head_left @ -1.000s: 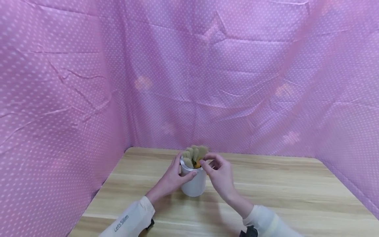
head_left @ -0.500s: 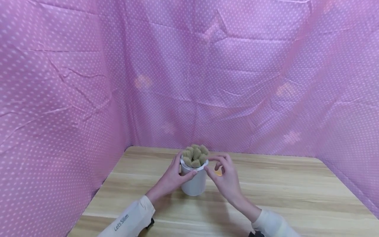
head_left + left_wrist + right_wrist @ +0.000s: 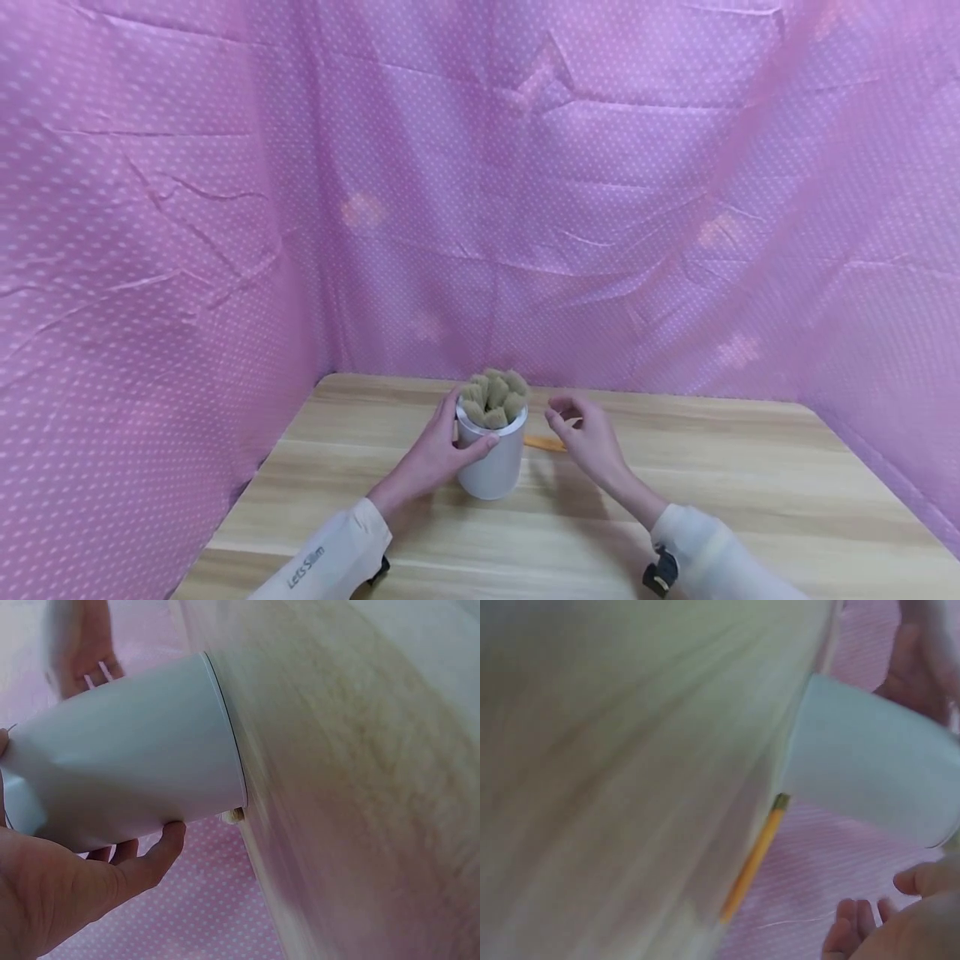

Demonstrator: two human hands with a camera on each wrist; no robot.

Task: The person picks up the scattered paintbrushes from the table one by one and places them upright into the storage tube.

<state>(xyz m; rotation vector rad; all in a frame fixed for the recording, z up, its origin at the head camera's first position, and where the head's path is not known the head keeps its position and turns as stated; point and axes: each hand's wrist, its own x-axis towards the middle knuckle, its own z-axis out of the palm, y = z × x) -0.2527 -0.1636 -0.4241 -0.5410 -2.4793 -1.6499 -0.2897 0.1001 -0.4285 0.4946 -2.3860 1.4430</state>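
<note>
A white cylindrical cup [image 3: 491, 468] stands upright on the table. Several brushes fill it, their pale tan bristles [image 3: 497, 392] pointing up above the rim. My left hand [image 3: 435, 452] grips the cup from the left, thumb along the near side just under the rim and the other fingers round the far side. To the right of the cup, and apart from it, my right hand [image 3: 591, 437] hovers with loosely bent fingers and holds nothing. An orange stick [image 3: 545, 443] with a dark end lies on the table between the cup and this hand; the right hand partly hides it.
The pale wood-grain table [image 3: 720, 483] stretches out on both sides of the cup. Pink dotted cloth [image 3: 555, 208] hangs behind and at the sides. A small tan thing [image 3: 234, 816] shows beyond the cup's base in the left wrist view.
My right hand has let go at the cup's rim and moved right. The brush tips there now stand bunched, hiding the orange that showed among them. The left hand keeps its grip.
</note>
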